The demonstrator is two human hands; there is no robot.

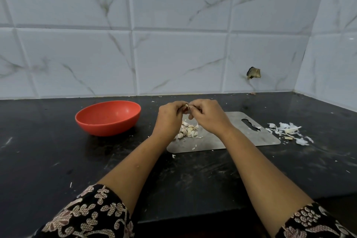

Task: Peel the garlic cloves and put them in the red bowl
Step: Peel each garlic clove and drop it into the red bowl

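I see the left hand [170, 115] and right hand [207, 117] meeting above the metal board [231, 135], fingers [196, 111] curled, pinching one garlic clove [186, 106] between them. The pile of cloves [188, 131] lies on the board beneath. The red bowl [108, 128] sits on the tabletop [58, 160] at the board's 9 o'clock, peels [286, 131] at 3 o'clock.

One garlic clove [186, 106] mostly hidden between left hand [170, 115] and right hand [207, 117], too small to tell if peeled, clove pile [189, 131] partly behind the left hand
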